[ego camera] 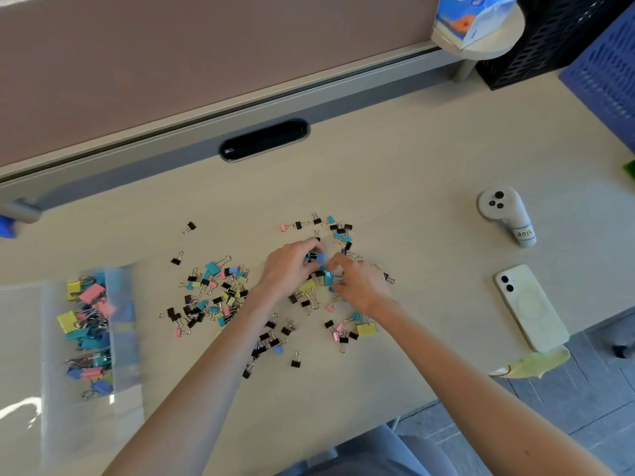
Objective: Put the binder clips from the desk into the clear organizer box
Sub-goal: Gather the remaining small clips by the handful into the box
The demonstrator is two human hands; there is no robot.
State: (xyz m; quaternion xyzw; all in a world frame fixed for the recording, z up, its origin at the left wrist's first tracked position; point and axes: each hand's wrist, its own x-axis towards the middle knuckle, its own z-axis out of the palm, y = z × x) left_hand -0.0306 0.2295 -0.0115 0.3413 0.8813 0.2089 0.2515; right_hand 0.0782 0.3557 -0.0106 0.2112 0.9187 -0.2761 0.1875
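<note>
My two bare forearms reach in from the bottom edge and meet over the middle of the pale desk (412,159). Closest to me, a few loose black clips lie scattered between my arms. Further in, the binder clips (213,293) spread across the desk top in black, teal, pink, yellow and blue, thickest in a heap just left of my left wrist and in a smaller scatter around and beyond my fingertips. At my far left stands the clear organizer box (120,321), one of its compartments already holding a pile of bigger coloured clips, well apart from my hands. My left hand (288,269) is curled, thumb and fingers pinching a blue clip (320,258) just above the desk. My right hand (360,286) sits just beside it, its fingertips closed on a teal clip (329,278) that touches the pile below. To my right a white phone (531,307) lies face down near the desk edge, and beyond it a white controller (505,214) with a handwritten label. Further back a dark oval cable slot (264,140) sits in the desk by the brown partition (171,63), and in the far right corner a tissue box (470,18) rests on a small round stand beside a black crate (549,36) and a blue crate (604,70).
</note>
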